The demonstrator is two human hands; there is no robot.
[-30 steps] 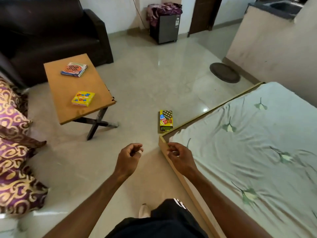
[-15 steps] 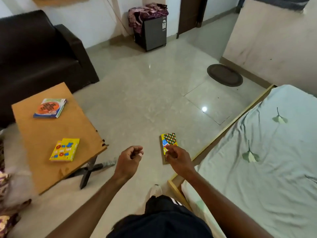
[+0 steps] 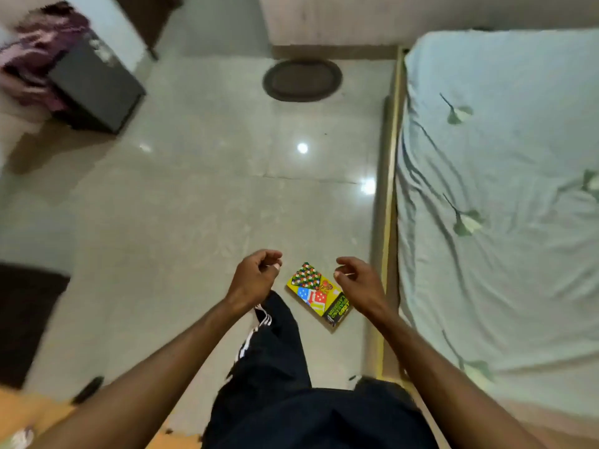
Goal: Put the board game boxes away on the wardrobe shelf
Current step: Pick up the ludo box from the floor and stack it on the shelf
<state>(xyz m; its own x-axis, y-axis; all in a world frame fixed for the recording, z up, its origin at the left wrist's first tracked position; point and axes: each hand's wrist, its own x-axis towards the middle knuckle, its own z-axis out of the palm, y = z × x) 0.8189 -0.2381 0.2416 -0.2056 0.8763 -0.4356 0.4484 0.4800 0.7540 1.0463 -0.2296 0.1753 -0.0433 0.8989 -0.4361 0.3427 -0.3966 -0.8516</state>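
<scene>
A flat yellow cardboard board game box with dice pictures is lying on the glossy beige tiled floor, beside the wooden bed frame at its 3 o'clock. The left hand, at its 9 o'clock, is hovering loosely curled, grasping nothing; the right hand, at 3 o'clock, is hanging half-curled and empty

hands now flanking board game box

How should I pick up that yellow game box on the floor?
The yellow game box lies flat on the floor, so probably come from above and pinch its two long edges. It is thin, with nothing touching it. The right hand is beside it, and the bed frame leaves room.
</scene>
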